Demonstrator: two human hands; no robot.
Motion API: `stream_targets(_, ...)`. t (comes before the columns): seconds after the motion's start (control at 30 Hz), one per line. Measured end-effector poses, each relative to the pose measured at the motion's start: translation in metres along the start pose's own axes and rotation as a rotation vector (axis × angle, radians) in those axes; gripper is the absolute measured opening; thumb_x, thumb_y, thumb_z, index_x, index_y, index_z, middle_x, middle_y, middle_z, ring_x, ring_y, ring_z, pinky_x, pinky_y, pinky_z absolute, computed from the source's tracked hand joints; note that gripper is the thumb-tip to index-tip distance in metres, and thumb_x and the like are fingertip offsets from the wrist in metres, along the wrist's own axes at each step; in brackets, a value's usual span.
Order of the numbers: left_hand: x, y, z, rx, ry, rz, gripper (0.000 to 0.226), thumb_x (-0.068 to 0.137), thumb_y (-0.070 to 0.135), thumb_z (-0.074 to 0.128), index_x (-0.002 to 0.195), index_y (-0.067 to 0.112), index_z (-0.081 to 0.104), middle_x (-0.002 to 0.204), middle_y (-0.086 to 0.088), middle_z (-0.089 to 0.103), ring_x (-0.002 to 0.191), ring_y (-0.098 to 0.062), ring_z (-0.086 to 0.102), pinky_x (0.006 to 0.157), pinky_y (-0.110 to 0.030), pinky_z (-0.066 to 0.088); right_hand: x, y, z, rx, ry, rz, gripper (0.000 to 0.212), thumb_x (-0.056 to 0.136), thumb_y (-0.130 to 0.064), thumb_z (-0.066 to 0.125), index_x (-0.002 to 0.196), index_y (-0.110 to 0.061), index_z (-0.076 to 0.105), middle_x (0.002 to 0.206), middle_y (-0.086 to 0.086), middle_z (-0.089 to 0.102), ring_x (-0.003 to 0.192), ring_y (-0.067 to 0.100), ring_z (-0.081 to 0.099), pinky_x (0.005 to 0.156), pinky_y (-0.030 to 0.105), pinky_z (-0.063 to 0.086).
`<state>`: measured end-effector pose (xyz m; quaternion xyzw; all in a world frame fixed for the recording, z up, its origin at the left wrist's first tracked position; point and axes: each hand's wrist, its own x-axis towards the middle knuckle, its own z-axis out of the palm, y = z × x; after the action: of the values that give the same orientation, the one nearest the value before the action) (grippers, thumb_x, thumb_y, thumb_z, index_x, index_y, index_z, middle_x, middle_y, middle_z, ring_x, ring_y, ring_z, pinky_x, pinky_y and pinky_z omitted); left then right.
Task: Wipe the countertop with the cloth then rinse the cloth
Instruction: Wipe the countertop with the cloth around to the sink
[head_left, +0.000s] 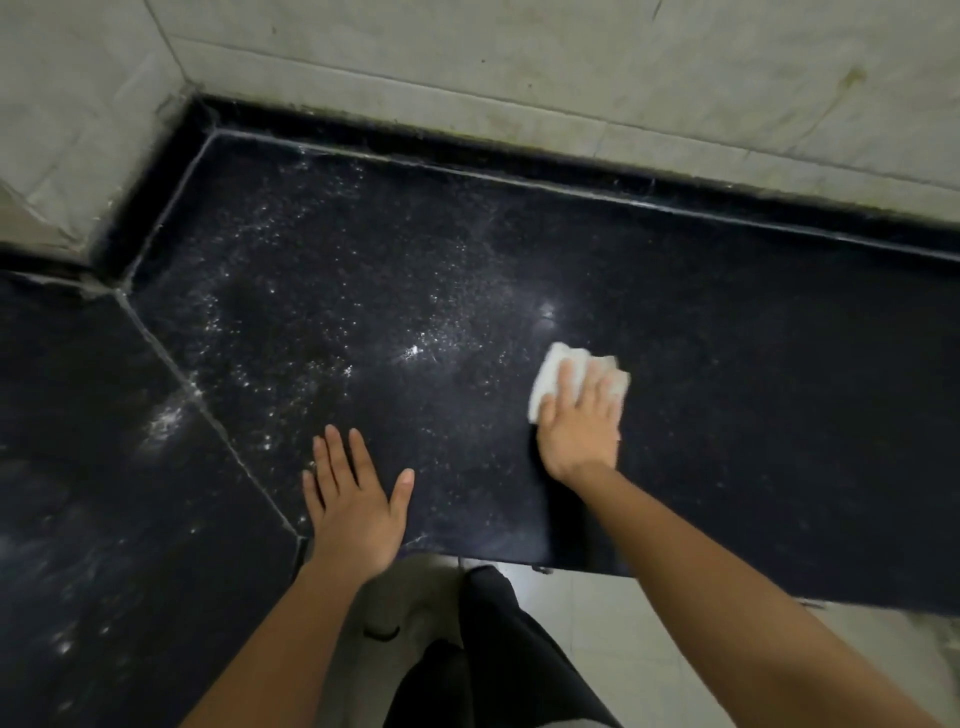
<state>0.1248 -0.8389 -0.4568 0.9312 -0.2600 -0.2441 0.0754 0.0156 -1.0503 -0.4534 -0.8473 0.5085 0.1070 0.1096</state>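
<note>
While white specks cover the countertop (753, 332) from center to upper left, wiping looks barely begun: the right hand (582, 421) presses the cloth (556, 371) flat right of center, the left hand (353, 499) rests spread; rinsing remains.

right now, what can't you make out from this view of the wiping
Cloth: head view, its near part lies under the right hand, so its full shape is hidden.
Countertop: head view, cut off by the left and right edges, so its extent is unknown.
White specks: head view, too fine to tell powder from droplets.
Rinsing spot: no sink or tap is in frame.
</note>
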Motion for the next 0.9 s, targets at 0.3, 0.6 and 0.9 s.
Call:
stream_targets(0.3,0.0,-0.001,-0.003,0.006,-0.039,-0.005,0.082,0.088,0.065,0.004,0.14,0.01,-0.029,0.149,-0.009,-0.036,0.132,-0.018,-0.038,0.113,-0.042,-0.018,0.027,0.026,-0.009,-0.232,-0.076,-1.033,0.058,0.1,-0.044,0.013,0.152,-0.019,0.011,0.159,0.008,0.006,0.147,0.024,0.001,0.117,0.035,-0.002)
stream_targets(0.6,0.001,-0.006,0.008,-0.006,0.043,0.015,0.095,0.069,0.074,-0.026,0.14,0.012,-0.026,0.147,-0.007,-0.037,0.136,-0.02,-0.036,0.112,-0.039,-0.019,0.129,0.009,-0.034,-0.007,-0.025,-0.034,0.06,0.1,-0.037,0.012,0.152,-0.008,0.001,0.158,0.023,-0.006,0.145,0.035,-0.013,0.118,0.047,-0.007)
stream_targets(0.9,0.006,-0.009,0.019,0.08,0.134,0.004,0.083,0.09,0.066,0.0,0.147,0.005,-0.001,0.156,-0.016,-0.002,0.143,-0.024,-0.01,0.113,-0.041,-0.006,0.02,-0.081,0.007,-0.072,-0.159,-0.967,0.058,0.098,-0.041,0.01,0.153,-0.021,0.004,0.16,0.008,-0.008,0.146,0.024,-0.017,0.117,0.036,-0.013)
